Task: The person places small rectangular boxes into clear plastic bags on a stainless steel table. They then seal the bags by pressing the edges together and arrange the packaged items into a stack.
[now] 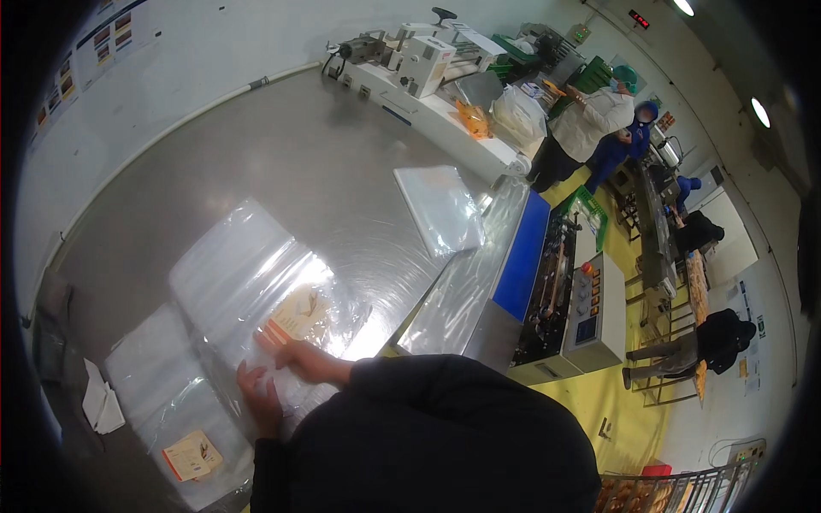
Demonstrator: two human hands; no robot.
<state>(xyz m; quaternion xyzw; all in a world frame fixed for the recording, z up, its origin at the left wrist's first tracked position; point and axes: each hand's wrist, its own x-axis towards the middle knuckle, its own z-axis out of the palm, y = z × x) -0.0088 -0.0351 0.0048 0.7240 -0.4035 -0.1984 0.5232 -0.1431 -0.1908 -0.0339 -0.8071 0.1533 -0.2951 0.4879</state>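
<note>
A flat clear plastic bag (238, 269) lies on the steel table before me. A printed card label (301, 314), cream with an orange-red edge, shows at the bag's near end, under or among glossy film. My right hand (311, 364) grips the film just below this label, and some fingertips look hazy beneath plastic. Close beside it, my left hand (260, 397) curls thumb and fingers around the bag's near edge. To the left rests a second stack of clear bags (168, 372), with another card label (192, 455) at its near end.
Folded white paper (101, 401) lies at the far left. More clear bags (441, 208) rest near a machine with a blue belt (523, 247) and control panel (589, 308). A white machine (426, 64) stands at the back. Several people, one in a white coat (593, 122), are on the right.
</note>
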